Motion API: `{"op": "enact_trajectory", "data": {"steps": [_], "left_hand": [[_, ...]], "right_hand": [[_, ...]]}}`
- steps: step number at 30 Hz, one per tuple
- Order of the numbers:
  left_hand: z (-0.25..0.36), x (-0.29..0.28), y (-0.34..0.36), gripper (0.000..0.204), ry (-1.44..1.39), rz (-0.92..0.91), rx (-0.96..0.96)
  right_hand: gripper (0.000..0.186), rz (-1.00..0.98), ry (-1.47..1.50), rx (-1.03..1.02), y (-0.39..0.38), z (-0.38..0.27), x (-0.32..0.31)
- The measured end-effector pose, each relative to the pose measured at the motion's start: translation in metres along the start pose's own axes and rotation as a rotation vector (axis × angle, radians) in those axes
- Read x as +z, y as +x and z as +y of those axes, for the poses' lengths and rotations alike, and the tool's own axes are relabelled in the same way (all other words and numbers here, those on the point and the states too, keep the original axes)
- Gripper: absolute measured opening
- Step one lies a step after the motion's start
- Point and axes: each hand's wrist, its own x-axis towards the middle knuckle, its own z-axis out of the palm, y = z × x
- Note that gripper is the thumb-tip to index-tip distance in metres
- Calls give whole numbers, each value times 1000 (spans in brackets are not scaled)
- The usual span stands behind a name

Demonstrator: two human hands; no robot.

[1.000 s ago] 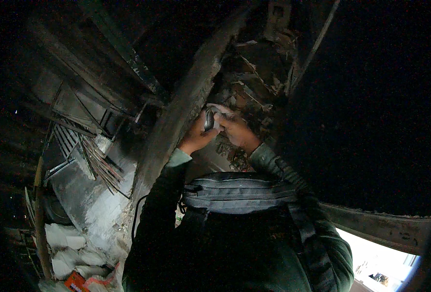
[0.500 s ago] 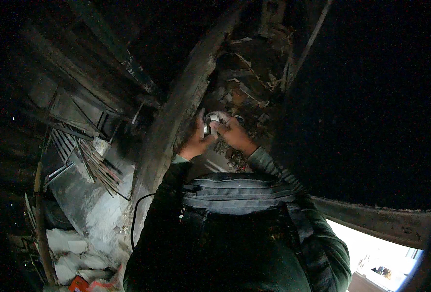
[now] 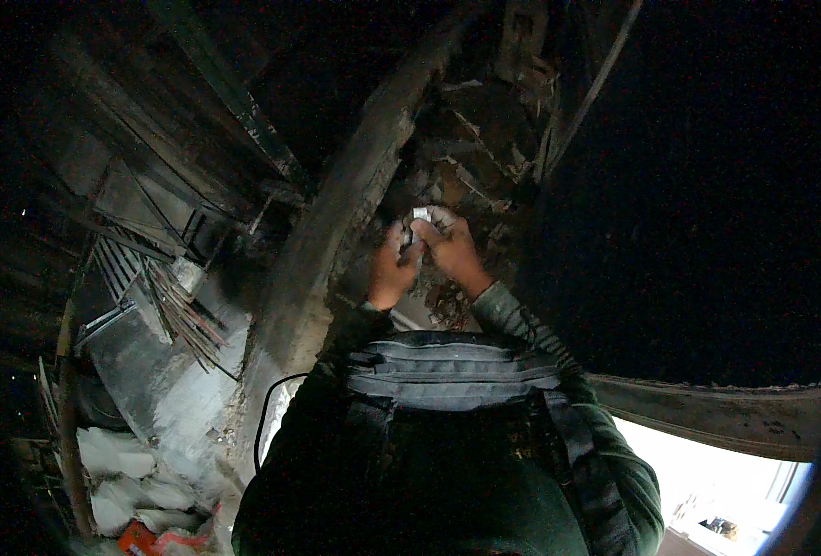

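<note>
My right hand (image 3: 449, 246) pinches a pale piece (image 3: 420, 214), left hand (image 3: 393, 271) beside it, grip unclear: likely two-handed handling, needing steadiness next.

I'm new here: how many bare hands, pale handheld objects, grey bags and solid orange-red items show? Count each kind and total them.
Bare hands: 2 (left hand, right hand)
Pale handheld object, partly hidden: 1
Grey bag: 1
Orange-red item, lower left: 1
Total: 5

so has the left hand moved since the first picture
Yes: the left hand has shifted right in the view, away from the long grey ledge.
</note>
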Motion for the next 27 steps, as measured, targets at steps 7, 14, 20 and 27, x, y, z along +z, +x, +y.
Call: {"op": "enact_trajectory", "data": {"steps": [7, 14, 20, 27], "left_hand": [[-3, 9, 2, 48, -133, 112, 71], [11, 7, 4, 49, -135, 26, -40], [-7, 14, 9, 53, -53, 62, 8], [-8, 28, -4, 60, -267, 85, 41]], "right_hand": [[14, 12, -18, -53, 1, 6, -2], [18, 149, -120, -14, -1, -2, 0], [20, 141, -86, 41, -1, -14, 1], [27, 26, -86, 120, -15, -24, -3]]}}
